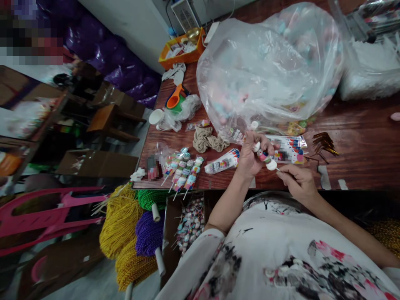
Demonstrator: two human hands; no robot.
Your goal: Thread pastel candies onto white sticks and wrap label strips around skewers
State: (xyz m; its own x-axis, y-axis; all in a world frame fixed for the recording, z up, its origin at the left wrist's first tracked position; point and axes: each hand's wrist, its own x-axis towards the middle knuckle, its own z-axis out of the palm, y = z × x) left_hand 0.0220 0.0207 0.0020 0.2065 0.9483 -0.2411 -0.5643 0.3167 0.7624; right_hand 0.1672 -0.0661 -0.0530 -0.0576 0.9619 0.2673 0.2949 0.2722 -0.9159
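Observation:
My left hand (249, 160) is closed around a marshmallow skewer (264, 156), whose white, pink and dark parts show between the fingers. A white round marshmallow (271, 165) sits at its lower end. My right hand (298, 181) pinches the thin stick (278, 169) just below that marshmallow. Printed plastic wrappers (222, 161) lie left of my left wrist, and more wrappers (289, 149) fan out behind my hands. Gold twist ties (325, 143) rest to the right. Several wrapped marshmallow skewers (184, 170) lie on the table at the left.
A large clear bag of pastel marshmallows (268, 66) fills the back of the wooden table (359, 141). Beige cloth (209, 139), an orange tape dispenser (175, 100) and an orange basket (181, 52) stand leftward. Below the edge is a box of wrapped skewers (190, 221), beside yellow cord bundles (120, 221).

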